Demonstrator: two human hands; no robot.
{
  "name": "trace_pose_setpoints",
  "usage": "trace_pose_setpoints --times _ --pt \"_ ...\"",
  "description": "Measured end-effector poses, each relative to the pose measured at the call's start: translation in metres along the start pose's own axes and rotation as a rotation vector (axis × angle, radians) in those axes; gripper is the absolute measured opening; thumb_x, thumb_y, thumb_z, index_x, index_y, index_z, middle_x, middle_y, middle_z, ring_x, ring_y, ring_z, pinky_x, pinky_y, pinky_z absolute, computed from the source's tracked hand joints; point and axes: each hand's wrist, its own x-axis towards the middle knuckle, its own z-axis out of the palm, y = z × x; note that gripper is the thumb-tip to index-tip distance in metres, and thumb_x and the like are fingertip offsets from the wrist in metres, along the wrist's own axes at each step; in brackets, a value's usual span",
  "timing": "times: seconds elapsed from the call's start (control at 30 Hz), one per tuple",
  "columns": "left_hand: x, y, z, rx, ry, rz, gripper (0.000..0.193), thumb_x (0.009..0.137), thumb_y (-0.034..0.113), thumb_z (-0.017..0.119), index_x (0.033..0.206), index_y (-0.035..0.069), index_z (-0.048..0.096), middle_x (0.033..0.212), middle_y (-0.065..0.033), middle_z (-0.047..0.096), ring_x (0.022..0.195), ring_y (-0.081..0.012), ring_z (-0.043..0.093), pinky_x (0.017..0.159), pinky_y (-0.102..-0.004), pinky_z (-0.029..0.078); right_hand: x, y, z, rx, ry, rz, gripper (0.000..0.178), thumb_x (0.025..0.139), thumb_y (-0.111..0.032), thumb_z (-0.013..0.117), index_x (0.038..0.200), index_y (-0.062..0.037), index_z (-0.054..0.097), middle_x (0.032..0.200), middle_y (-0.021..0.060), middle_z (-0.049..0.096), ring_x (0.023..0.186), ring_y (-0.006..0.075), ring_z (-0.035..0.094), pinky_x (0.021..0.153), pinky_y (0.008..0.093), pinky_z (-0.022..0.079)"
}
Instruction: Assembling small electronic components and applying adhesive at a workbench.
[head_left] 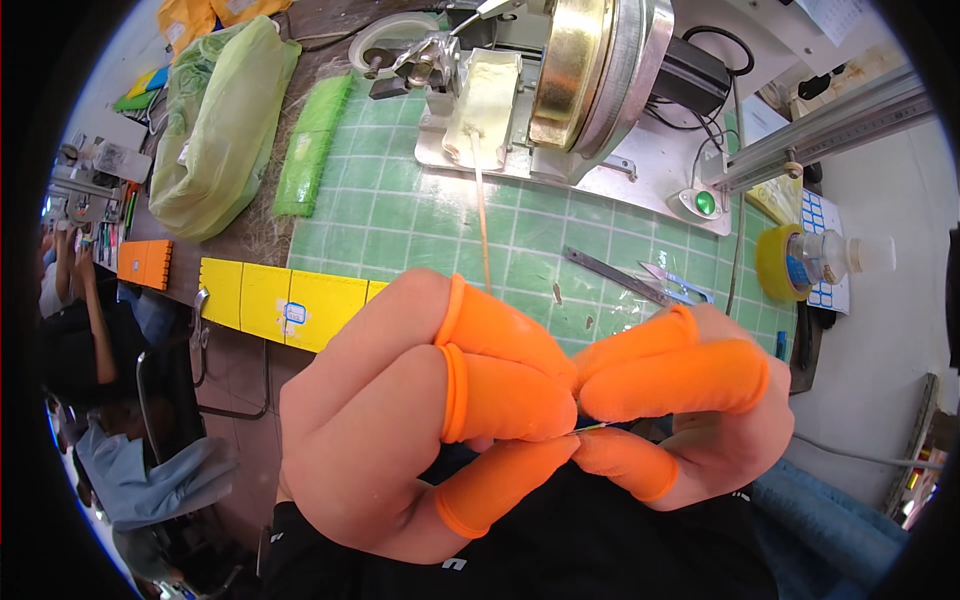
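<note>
Close to my body, my left hand (pixel 400 400) and my right hand (pixel 690 400) meet with fingertips nearly touching. Orange rubber finger cots cover the thumb and two fingers of each. Both hands are closed in a pinch. Between the fingertips shows a thin, shiny sliver (pixel 591 428) of some small piece; the fingers hide most of it, so its kind cannot be told. Beyond my hands, a thin wooden stick (pixel 481 220) lies on the green gridded mat (pixel 390 225), its far end against a pale cloth pad (pixel 484 105).
A machine with a brass-coloured wheel (pixel 565 75) stands at the back. A steel ruler (pixel 615 275) and tweezers (pixel 680 283) lie on the mat. Yellow panels (pixel 265 300) line the left front edge. A plastic bottle (pixel 825 255) and yellow tape (pixel 778 262) are at right; a green bag (pixel 220 130) sits left.
</note>
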Motion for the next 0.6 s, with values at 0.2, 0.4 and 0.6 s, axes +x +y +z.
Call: trace_pose_setpoints --times 0.2,0.4,0.6 --pt "0.006 -0.002 -0.008 0.037 -0.059 0.047 0.022 0.069 0.007 0.080 0.088 0.006 0.068 0.091 -0.0118 0.067 0.071 -0.0195 0.060 0.061 -0.0293 0.045 -0.003 0.016 -0.002 0.057 -0.033 -0.140 0.029 0.078 -0.002 0.086 0.097 0.0048 0.066 0.086 0.0158 0.071 0.066 0.0187 0.065 0.056 0.0257 0.049" --pt "0.003 -0.004 -0.010 -0.012 -0.029 0.207 0.025 0.071 0.002 0.084 0.092 0.003 0.069 0.090 -0.0126 0.066 0.064 -0.0174 0.060 0.055 -0.0278 0.044 -0.003 0.014 0.002 0.465 -0.063 0.085 0.027 0.079 -0.001 0.085 0.093 0.0062 0.063 0.083 0.0177 0.070 0.066 0.0185 0.066 0.055 0.0259 0.050" --pt "-0.001 -0.018 -0.006 -0.231 -0.086 0.208 0.024 0.073 0.001 0.082 0.092 -0.002 0.069 0.085 -0.0149 0.065 0.059 -0.0173 0.061 0.050 -0.0234 0.041 -0.008 0.013 0.012 0.765 -0.041 0.236 0.025 0.078 0.000 0.086 0.097 0.0009 0.070 0.087 0.0092 0.074 0.073 0.0145 0.071 0.063 0.0241 0.056"
